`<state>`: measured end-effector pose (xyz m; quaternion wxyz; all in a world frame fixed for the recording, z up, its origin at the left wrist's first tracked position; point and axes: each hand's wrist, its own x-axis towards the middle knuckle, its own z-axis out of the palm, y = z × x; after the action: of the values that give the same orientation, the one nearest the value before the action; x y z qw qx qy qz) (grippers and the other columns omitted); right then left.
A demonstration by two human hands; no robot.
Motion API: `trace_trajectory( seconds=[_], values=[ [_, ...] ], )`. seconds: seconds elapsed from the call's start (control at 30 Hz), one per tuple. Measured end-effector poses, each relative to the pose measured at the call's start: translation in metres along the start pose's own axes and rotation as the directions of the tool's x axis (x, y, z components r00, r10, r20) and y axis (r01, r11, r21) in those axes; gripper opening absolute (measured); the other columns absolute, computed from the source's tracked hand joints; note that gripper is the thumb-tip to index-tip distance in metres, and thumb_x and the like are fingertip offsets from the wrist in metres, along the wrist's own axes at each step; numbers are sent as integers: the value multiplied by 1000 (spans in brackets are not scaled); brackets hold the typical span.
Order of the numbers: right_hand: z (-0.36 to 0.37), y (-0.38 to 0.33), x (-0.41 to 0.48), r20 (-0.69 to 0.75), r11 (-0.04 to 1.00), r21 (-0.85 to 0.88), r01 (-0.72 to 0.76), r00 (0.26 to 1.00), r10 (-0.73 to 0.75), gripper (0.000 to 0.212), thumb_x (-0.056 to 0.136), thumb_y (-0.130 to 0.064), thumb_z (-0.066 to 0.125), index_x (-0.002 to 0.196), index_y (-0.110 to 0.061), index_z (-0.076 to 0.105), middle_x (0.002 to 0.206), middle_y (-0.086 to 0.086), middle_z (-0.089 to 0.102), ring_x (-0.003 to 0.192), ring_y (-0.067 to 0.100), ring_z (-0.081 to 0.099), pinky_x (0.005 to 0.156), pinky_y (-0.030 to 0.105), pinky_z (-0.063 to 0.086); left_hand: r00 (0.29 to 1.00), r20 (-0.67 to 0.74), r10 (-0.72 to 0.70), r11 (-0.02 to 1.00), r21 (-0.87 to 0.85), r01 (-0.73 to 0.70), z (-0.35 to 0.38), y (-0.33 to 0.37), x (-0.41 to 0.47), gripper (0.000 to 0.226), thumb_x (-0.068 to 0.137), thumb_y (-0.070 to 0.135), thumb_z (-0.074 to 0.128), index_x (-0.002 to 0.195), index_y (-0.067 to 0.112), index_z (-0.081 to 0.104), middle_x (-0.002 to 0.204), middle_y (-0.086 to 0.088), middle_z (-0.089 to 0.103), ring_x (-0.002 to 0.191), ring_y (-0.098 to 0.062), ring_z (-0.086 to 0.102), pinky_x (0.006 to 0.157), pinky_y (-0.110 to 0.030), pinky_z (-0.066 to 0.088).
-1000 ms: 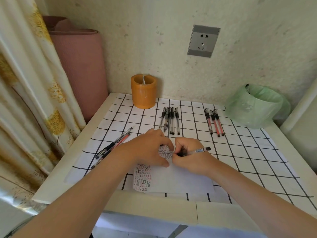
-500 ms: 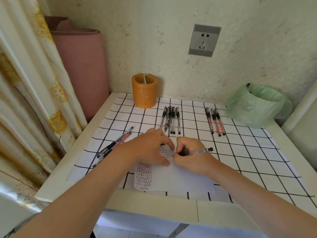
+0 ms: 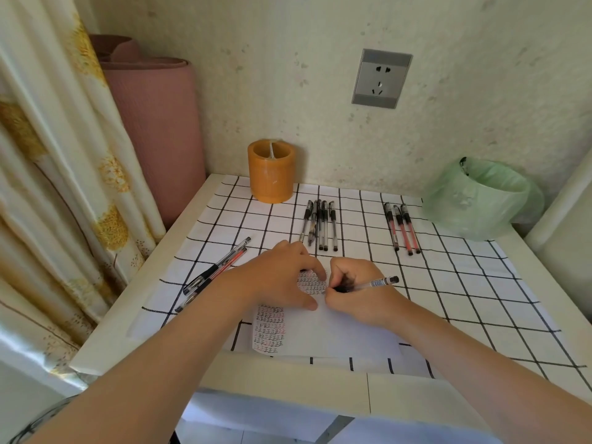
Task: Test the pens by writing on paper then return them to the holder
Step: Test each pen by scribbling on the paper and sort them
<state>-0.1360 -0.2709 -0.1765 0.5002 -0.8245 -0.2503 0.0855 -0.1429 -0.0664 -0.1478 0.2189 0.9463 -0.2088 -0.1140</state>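
A white paper (image 3: 336, 334) with rows of small written marks lies near the table's front edge. My left hand (image 3: 282, 277) presses flat on it, fingers spread. My right hand (image 3: 358, 293) grips a black-capped pen (image 3: 374, 283), its tip on the paper beside the marks. An orange cylindrical holder (image 3: 271, 171) stands at the back by the wall. Several black pens (image 3: 320, 225) lie in a row in front of it. Three red pens (image 3: 403, 227) lie further right. A few more pens (image 3: 217, 270) lie at the left.
A checked white cloth (image 3: 464, 283) covers the table. A small bin lined with a green bag (image 3: 480, 197) stands at the back right. A rolled pink mat (image 3: 153, 123) and a curtain (image 3: 54, 187) stand to the left. A wall socket (image 3: 381, 78) is above.
The view has shifted slightly. My right hand with the pen has moved a little over the paper; my left hand stays pressed on it.
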Motion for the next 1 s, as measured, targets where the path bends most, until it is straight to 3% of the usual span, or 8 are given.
trace_trajectory(
  seconds=[0.4, 0.53, 0.7, 1.0],
  values=[
    [0, -2, 0, -14, 1000, -9, 9, 1000, -9, 21, 71, -4, 65, 64, -18, 50, 61, -5, 47, 54, 5, 41, 46, 24, 33, 1000, -3, -3, 1000, -6, 3, 0, -1, 1, 52, 72, 51, 78, 120, 47, 58, 111, 15, 42, 112, -8, 33, 97, -32, 38],
    [0, -1, 0, -12, 999, -19, 28, 1000, -28, 22, 74, 0, 66, 67, -18, 54, 65, 7, 54, 58, 8, 46, 51, 24, 37, 1000, -6, -2, 1000, -6, 2, 0, 0, 0, 51, 73, 51, 78, 120, 47, 58, 110, 15, 41, 111, -8, 33, 94, -30, 38],
    [-1, 0, 1, 22, 1000, 5, 12, 1000, -12, 16, 72, -6, 65, 68, -16, 54, 64, -1, 53, 57, 8, 46, 50, 25, 37, 1000, -3, -4, 1000, -7, 4, 0, 0, 0, 51, 73, 50, 78, 120, 46, 57, 110, 15, 41, 111, -8, 33, 94, -31, 38],
    [-1, -5, 0, 31, 1000, 10, -23, 999, 23, 29, 73, 0, 65, 63, -23, 51, 56, -14, 47, 51, 4, 40, 45, 20, 32, 1000, 1, 0, 1000, -2, 0, -1, 1, -1, 51, 74, 50, 79, 121, 46, 58, 110, 14, 41, 110, -9, 33, 95, -32, 38]
  ],
)
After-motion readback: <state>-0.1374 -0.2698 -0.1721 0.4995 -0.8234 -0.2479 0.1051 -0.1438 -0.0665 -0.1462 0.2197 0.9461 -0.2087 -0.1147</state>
